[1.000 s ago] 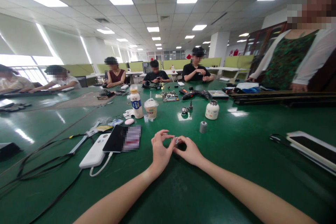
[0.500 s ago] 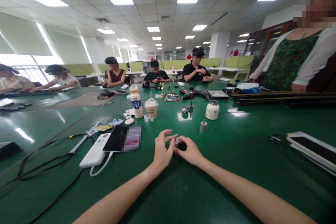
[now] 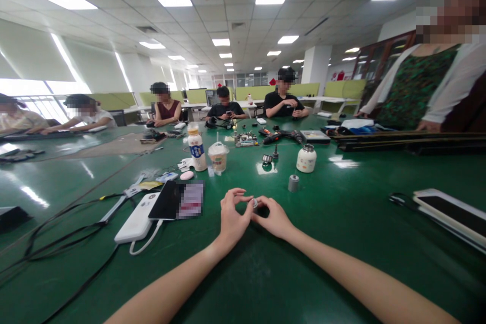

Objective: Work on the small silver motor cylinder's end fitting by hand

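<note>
My left hand and my right hand meet above the green table, thumbs and fingers pinched on a small silvery round part. Fingertips cover most of this part, so its exact kind does not show. A grey metal cylinder stands upright just beyond my right hand. Farther back are a white flask without a lid and a small dark fitting beside a round black-and-silver piece.
Left of my hands lie a white power bank, a phone and black cables. A bottle and a lidded cup stand ahead. Farther off are a power drill and a circuit board. Several people sit around; another person stands right.
My left hand's fingers have shifted very slightly to the left around the small part. Both hands keep their pinch, and the objects on the table stay put.
</note>
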A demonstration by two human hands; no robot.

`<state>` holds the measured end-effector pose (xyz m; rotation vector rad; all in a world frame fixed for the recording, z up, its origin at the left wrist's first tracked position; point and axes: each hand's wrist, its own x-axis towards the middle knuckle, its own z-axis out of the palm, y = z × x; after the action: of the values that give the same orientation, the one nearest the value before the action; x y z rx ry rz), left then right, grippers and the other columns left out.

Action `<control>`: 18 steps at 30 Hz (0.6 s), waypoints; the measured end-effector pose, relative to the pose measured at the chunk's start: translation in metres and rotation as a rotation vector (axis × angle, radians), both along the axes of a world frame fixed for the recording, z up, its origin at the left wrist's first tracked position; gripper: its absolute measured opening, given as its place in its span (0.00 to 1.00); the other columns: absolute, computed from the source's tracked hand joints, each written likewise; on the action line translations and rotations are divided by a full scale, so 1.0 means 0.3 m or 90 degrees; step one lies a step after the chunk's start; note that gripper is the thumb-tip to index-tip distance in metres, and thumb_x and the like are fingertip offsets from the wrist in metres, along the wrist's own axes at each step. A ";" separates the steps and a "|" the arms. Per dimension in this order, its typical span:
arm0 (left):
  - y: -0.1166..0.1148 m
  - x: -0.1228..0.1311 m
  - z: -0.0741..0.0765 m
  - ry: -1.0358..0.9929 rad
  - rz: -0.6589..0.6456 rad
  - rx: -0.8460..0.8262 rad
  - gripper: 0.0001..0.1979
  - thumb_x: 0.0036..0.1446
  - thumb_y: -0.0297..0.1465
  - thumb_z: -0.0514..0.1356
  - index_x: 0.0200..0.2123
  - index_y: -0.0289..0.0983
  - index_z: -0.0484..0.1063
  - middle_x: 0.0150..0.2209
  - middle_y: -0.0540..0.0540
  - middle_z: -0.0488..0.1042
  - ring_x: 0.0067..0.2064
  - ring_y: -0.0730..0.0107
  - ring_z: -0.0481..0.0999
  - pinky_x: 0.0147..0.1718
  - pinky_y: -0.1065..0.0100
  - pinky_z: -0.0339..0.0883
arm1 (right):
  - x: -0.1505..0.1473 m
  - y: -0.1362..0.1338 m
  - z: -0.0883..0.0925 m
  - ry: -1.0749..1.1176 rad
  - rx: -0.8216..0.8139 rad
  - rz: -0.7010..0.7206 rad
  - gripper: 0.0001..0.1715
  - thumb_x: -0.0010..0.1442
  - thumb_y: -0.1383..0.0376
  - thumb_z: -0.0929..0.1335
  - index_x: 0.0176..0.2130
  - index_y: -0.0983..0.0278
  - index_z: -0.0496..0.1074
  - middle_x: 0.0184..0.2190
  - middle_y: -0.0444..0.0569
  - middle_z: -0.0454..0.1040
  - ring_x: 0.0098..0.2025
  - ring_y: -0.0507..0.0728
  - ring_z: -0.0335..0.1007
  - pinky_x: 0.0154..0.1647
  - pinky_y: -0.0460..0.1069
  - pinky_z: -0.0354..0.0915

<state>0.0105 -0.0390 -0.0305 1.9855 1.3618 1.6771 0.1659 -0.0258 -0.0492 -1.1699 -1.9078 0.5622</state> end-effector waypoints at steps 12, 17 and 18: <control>0.057 -0.042 -0.014 -0.042 0.071 -0.078 0.08 0.54 0.31 0.65 0.37 0.39 0.70 0.36 0.46 0.81 0.41 0.61 0.80 0.46 0.60 0.68 | -0.004 -0.007 0.008 -0.004 0.002 -0.009 0.15 0.53 0.59 0.74 0.42 0.59 0.74 0.35 0.45 0.78 0.40 0.59 0.71 0.43 0.52 0.65; 0.075 -0.067 -0.052 0.018 0.055 -0.155 0.17 0.48 0.25 0.68 0.40 0.42 0.69 0.29 0.51 0.83 0.41 0.55 0.80 0.45 0.56 0.66 | -0.006 -0.010 0.011 -0.001 0.006 -0.010 0.14 0.54 0.59 0.74 0.40 0.59 0.74 0.36 0.46 0.78 0.40 0.58 0.71 0.43 0.52 0.65; 0.074 -0.067 -0.055 0.029 0.057 -0.159 0.18 0.47 0.25 0.68 0.40 0.43 0.69 0.30 0.50 0.83 0.43 0.54 0.80 0.46 0.54 0.65 | -0.007 -0.010 0.011 0.000 0.007 -0.010 0.13 0.54 0.59 0.74 0.40 0.59 0.74 0.36 0.46 0.78 0.40 0.58 0.71 0.43 0.52 0.65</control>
<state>-0.0097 -0.0169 -0.0471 1.8555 1.6100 1.4227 0.1638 -0.0288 -0.0460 -1.1770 -1.8986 0.5424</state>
